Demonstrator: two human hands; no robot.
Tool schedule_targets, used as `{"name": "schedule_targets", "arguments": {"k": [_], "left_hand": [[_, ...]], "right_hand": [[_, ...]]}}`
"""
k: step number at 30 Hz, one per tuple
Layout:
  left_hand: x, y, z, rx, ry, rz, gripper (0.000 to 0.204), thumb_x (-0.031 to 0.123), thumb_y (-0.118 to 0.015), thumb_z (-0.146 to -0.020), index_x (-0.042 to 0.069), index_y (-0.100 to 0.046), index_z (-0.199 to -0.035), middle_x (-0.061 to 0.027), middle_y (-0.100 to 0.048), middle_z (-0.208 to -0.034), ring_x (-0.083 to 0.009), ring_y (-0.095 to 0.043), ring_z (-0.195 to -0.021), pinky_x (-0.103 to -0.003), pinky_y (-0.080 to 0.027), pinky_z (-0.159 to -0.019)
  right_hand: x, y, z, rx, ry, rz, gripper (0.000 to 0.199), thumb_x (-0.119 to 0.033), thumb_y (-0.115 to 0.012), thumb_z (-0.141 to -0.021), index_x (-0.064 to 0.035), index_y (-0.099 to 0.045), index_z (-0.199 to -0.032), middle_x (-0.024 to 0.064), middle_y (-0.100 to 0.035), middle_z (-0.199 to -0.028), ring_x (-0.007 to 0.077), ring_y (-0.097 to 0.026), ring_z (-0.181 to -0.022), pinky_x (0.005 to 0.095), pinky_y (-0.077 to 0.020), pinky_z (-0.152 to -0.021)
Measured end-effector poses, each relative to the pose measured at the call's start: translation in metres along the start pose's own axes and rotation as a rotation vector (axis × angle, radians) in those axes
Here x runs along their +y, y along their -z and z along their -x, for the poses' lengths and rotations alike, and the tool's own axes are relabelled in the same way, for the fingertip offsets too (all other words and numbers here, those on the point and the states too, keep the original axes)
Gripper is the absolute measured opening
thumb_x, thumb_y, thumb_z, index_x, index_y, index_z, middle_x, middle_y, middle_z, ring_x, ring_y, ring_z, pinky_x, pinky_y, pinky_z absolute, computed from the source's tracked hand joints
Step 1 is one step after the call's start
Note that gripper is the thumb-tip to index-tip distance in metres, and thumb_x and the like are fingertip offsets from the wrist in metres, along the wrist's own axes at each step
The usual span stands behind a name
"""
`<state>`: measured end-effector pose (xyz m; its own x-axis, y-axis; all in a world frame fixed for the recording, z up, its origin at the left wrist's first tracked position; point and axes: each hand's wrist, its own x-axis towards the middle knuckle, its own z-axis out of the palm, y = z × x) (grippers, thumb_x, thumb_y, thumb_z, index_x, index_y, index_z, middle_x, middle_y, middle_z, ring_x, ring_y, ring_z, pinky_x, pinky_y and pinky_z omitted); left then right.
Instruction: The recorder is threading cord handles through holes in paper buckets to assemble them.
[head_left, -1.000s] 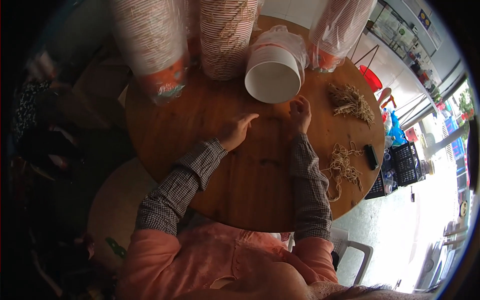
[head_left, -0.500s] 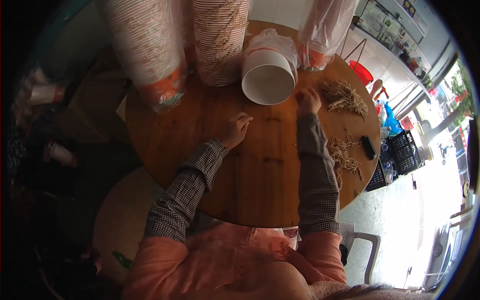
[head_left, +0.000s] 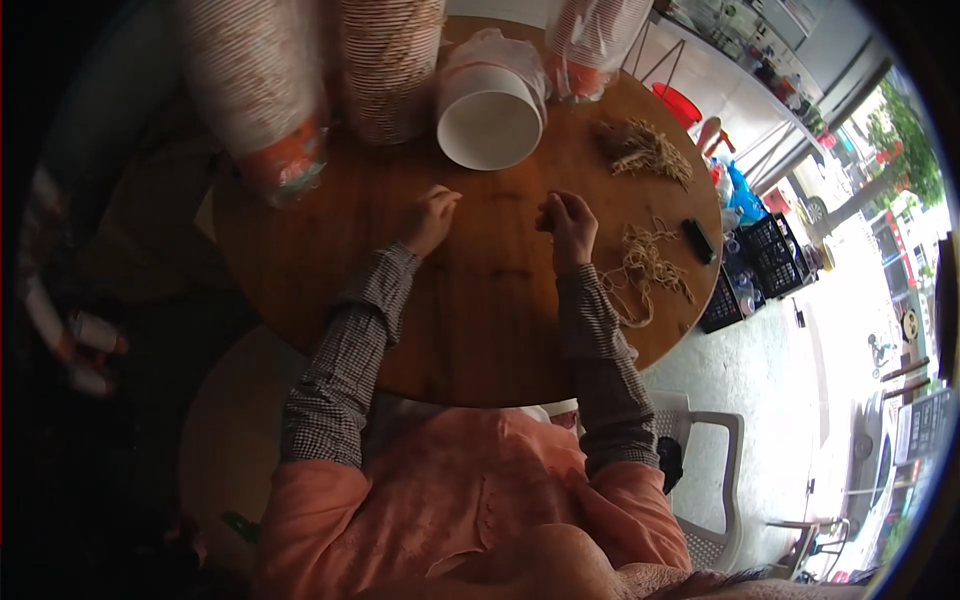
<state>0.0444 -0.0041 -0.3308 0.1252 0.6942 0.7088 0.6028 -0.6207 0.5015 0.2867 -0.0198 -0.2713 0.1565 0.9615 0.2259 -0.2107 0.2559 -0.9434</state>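
Over the wooden round table, my left hand is closed, fingers pressed together. Level with it on the right, my right hand is curled with thumb and fingertips drawn together. Whatever either hand may hold is too small or hidden to tell. Beyond them lies a white paper tub, its open mouth toward me and clear plastic wrapped about its far part. Neither hand touches it. Beside the right forearm is a loose tangle of straw-coloured string; a thicker bundle of string lies farther back.
Tall wrapped stacks of paper tubs stand at the far left, far middle and far right. A small black object sits near the table's right edge. Black crates and a white chair are beyond it.
My right hand has drawn back toward me from beside the tub's rim. My left hand stays about where it was over the table. The whole view has shifted slightly.
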Motion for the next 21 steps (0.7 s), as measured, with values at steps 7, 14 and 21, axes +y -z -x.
{"name": "schedule_targets", "arguments": {"k": [7,14,21], "left_hand": [[-0.009,-0.009,-0.001,0.014,0.059,0.13,0.019,0.008,-0.057,-0.091,0.002,-0.062,-0.109,-0.009,-0.061,-0.096,-0.0214,-0.061,-0.082,-0.032,-0.051,-0.07],[-0.028,-0.017,-0.047,0.397,0.354,0.378,0.037,0.013,-0.066,-0.088,0.006,-0.052,-0.121,-0.0045,-0.054,-0.096,-0.0092,-0.053,-0.08,-0.025,-0.049,-0.072],[-0.053,-0.026,-0.063,0.289,0.392,0.291,0.025,0.015,-0.069,-0.086,0.001,-0.053,-0.102,-0.0038,-0.056,-0.09,-0.0117,-0.056,-0.081,-0.025,-0.048,-0.077]], "right_hand": [[0.03,0.029,-0.031,0.049,-0.062,0.126,0.014,-0.015,-0.062,-0.09,-0.0017,-0.063,-0.091,0.0052,-0.061,-0.07,0.0095,-0.056,-0.055,0.0249,-0.0457,-0.045],[0.065,-0.011,-0.091,0.192,0.274,0.371,0.028,-0.016,-0.07,-0.081,-0.0053,-0.06,-0.105,0.0053,-0.06,-0.085,0.0149,-0.058,-0.079,0.0286,-0.0502,-0.069],[0.067,-0.047,-0.119,0.25,0.368,0.453,0.028,-0.016,-0.073,-0.078,-0.0054,-0.054,-0.095,0.0037,-0.053,-0.08,0.0133,-0.055,-0.075,0.0282,-0.047,-0.068]]}}
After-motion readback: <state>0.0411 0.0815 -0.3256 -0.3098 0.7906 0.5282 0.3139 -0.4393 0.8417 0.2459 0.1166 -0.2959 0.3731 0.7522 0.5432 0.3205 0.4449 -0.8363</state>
